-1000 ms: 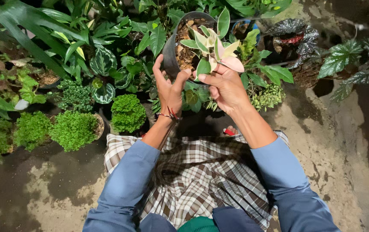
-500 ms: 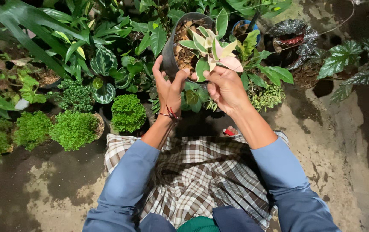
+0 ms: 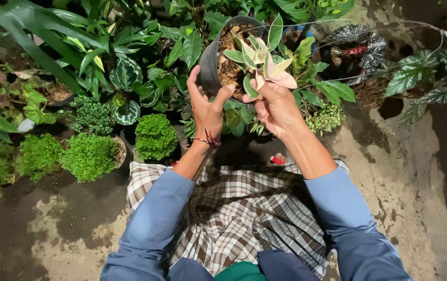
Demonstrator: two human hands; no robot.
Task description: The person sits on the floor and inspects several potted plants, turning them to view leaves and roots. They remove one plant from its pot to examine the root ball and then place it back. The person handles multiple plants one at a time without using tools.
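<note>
Down at the far left, three small mounds of bright green, fine-leaved moss-like plants [image 3: 91, 155] sit in low pots on the damp, patchy earth floor [image 3: 52, 229], with a round silver-striped leafy plant [image 3: 125, 75] behind them among long dark green blades. Moving across, the left hand [image 3: 206, 106] wears a thin beaded wrist string [image 3: 205, 140] and is curled around the side of a dark plastic nursery pot [image 3: 210, 60], thumb and fingers spread on its wall, tipping it toward the person. Its pale green and pink variegated plant [image 3: 262, 65] rises above bark-chip soil. Just beside it, the right hand [image 3: 275, 106] closes loosely under those leaves, fingers pinching the stem base. Farther right stand dark, silver-patterned begonia plants [image 3: 416, 70].
</note>
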